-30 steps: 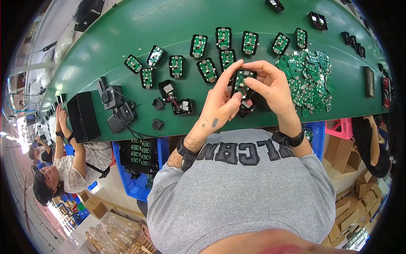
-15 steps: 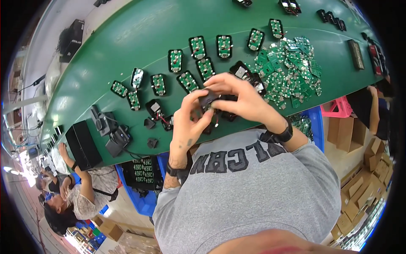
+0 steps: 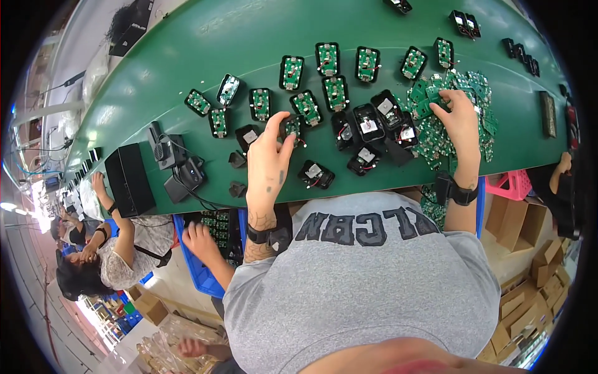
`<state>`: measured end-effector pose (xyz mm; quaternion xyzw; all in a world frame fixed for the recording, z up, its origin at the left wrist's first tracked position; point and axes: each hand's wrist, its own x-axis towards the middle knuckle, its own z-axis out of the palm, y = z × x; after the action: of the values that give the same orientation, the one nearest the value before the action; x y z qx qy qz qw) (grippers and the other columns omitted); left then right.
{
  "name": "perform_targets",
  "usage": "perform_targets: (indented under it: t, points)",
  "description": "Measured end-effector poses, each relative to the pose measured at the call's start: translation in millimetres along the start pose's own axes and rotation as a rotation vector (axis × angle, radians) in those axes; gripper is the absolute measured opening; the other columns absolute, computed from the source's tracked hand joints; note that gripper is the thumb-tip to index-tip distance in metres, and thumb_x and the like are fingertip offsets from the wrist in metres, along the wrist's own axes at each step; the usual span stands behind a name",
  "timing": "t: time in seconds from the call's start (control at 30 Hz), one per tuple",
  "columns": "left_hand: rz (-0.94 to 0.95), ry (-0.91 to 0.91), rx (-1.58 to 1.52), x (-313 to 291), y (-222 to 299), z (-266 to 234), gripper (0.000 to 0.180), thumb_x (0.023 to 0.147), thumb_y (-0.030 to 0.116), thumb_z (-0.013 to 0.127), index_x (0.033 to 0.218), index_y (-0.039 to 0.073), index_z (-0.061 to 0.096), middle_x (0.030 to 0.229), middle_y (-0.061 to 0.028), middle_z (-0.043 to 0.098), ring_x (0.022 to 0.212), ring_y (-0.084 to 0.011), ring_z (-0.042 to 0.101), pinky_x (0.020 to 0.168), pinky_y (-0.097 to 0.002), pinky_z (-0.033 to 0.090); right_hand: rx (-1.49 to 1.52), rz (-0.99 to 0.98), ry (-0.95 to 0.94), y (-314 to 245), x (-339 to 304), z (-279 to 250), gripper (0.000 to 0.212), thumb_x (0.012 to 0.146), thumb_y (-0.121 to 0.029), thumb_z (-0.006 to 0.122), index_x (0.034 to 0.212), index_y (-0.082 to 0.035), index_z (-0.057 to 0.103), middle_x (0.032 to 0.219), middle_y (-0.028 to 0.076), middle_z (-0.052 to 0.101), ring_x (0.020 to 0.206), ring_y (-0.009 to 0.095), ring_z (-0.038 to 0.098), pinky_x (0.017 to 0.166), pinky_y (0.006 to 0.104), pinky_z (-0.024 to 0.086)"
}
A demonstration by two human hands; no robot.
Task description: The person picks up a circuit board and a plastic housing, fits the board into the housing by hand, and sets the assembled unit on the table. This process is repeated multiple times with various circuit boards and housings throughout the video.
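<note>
My left hand (image 3: 266,163) is closed around a small black casing (image 3: 291,128), gripped between thumb and fingers just above the green table. A green circuit board shows in that casing. On the right, my right hand (image 3: 460,121) reaches over a heap of loose green circuit boards (image 3: 476,93). Its thumb and forefinger are apart at the edge of one board; no firm grip shows. Between my hands lie several open black casings (image 3: 369,123) with silvery parts and red wires. Beyond them stand several casings fitted with green boards (image 3: 336,93).
A black box (image 3: 129,181) and dark devices with a cable (image 3: 187,177) occupy the table's left. Below the edge is a blue bin (image 3: 202,274) with boards, a co-worker's hand (image 3: 200,242) beside it. A pink stool (image 3: 511,185) and cardboard boxes (image 3: 517,224) are at right.
My hands were together on a black casing; they have parted. The right has moved to the board heap, while the left keeps a casing. A co-worker's hand has appeared by the blue bin.
</note>
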<state>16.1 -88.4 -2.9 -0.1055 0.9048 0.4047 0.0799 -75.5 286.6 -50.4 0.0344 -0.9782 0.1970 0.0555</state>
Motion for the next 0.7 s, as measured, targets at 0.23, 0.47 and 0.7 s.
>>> perform_targets:
  t: [0.23, 0.47, 0.7]
  points:
    - [0.12, 0.182, 0.377, 7, -11, 8, 0.037, 0.089, 0.023, 0.065, 0.124, 0.014, 0.057, 0.085, -0.0125, 0.066, 0.078, -0.0328, 0.065, 0.068, -0.0427, 0.051, 0.118, 0.181, 0.033, -5, 6, 2, 0.038, 0.083, -0.011, 0.067, 0.12, -0.007, 0.063, 0.098, 0.013, 0.065, 0.074, 0.024, 0.063, 0.073, 0.0333, 0.051]
    - [0.099, 0.303, 0.437, 3, -16, 4, 0.038, 0.087, 0.028, 0.068, 0.121, 0.012, 0.061, 0.091, -0.0049, 0.063, 0.083, -0.026, 0.064, 0.071, -0.0395, 0.051, 0.101, -0.166, -0.043, 17, -1, -8, 0.049, 0.081, -0.008, 0.069, 0.129, -0.008, 0.057, 0.145, 0.006, 0.045, 0.119, 0.022, 0.053, 0.081, 0.0311, 0.052]
    - [0.251, 0.37, 0.214, 3, 18, 2, 0.02, 0.085, 0.009, 0.065, 0.106, 0.009, 0.068, 0.082, -0.004, 0.062, 0.057, -0.0176, 0.056, 0.055, -0.0313, 0.046, 0.073, -0.246, -0.144, 23, 3, -18, 0.052, 0.075, -0.004, 0.071, 0.126, -0.005, 0.057, 0.14, 0.007, 0.05, 0.123, 0.027, 0.051, 0.093, 0.0337, 0.047]
